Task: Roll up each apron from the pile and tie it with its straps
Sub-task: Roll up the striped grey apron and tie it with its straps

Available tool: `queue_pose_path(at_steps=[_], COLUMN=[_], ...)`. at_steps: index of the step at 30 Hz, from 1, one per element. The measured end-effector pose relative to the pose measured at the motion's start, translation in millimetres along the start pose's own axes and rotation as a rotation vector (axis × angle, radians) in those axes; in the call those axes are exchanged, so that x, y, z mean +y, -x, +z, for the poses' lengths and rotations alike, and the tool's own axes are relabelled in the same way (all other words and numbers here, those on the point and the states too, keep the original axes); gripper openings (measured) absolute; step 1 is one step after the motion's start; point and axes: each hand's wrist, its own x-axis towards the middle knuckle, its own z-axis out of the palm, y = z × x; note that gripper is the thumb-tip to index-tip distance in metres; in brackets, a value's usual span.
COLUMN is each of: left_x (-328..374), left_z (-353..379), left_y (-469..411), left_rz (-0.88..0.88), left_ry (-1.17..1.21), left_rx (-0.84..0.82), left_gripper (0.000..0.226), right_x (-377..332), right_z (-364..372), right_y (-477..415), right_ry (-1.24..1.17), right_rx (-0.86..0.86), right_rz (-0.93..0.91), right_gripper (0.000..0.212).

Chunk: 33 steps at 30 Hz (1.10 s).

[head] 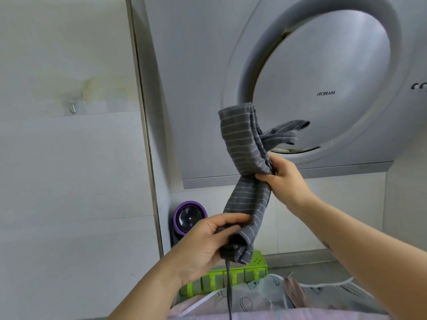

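A grey apron with thin white stripes (245, 155), rolled into a long bundle, is held up in the air in front of the range hood. My left hand (203, 245) grips its lower end, and a dark strap (228, 289) hangs straight down from there. My right hand (284, 176) pinches the roll at its middle, where it bends. Above that grip the upper half stands upright, with a loose flap sticking out to the right. More aprons (265, 294), pale and printed, lie in a pile at the bottom of the view.
A grey range hood (323, 72) with a large round panel fills the upper right. A purple-rimmed round device (189, 217) stands in the corner, with a green plastic holder (254, 271) below it. A tiled wall (69, 158) with a small hook covers the left.
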Motion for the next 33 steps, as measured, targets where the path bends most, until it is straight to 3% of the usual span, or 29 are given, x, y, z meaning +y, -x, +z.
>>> queue_pose_path(at_steps=[3,5,7,10,13,17,20,23,26,28,30,33], left_x=[-0.7,3.0,4.9,11.1,12.8,13.6,9.2,5.9,6.0,8.9,11.9,11.4], left_z=[-6.1,-10.3,-13.9,-15.9,-20.7,-13.4,-2.0,7.1,7.1,1.4,-5.4,-10.8], left_y=[1.9,5.0,6.5,4.5,1.6,2.5,-0.4,-5.7,-9.4,-11.5,-12.5,-11.0], left_rz=[-0.037,-0.114,-0.194,-0.271,-0.326,-0.227,-0.167,-0.074,0.024,0.084,0.106,0.116], left_ry=[0.112,0.216,0.303,0.382,0.354,0.152,0.126,0.071,-0.014,-0.123,-0.292,-0.397], left_rx=[0.020,-0.018,-0.050,-0.139,-0.175,-0.128,-0.074,-0.007,0.083,0.159,0.180,0.149], left_gripper=[0.023,0.021,0.043,0.072,0.086,0.063,0.034,0.035,0.039,0.040,0.045,0.045], right_x=[2.3,-2.4,-7.2,-7.0,-10.2,-9.7,2.6,2.6,2.5,-3.0,-13.3,-24.9], right_z=[-5.7,-7.8,-11.8,-14.9,-16.3,-21.7,-22.1,-11.6,-8.3,-9.2,-5.7,5.6], right_y=[0.8,6.5,9.9,9.3,8.1,7.0,5.7,3.1,-5.6,-4.4,1.7,6.1], right_ry=[0.121,0.228,0.402,0.609,0.757,0.915,0.748,0.415,-0.158,-0.521,-0.514,-0.346], right_rx=[-0.063,-0.167,-0.231,-0.152,-0.154,-0.204,-0.205,-0.163,-0.180,-0.290,-0.394,-0.441], right_rz=[-0.121,-0.314,-0.484,-0.622,-0.786,-0.844,-0.653,-0.339,0.104,0.440,0.619,0.552], right_gripper=[0.032,0.031,0.031,0.043,0.045,0.039,0.028,0.032,0.036,0.060,0.071,0.054])
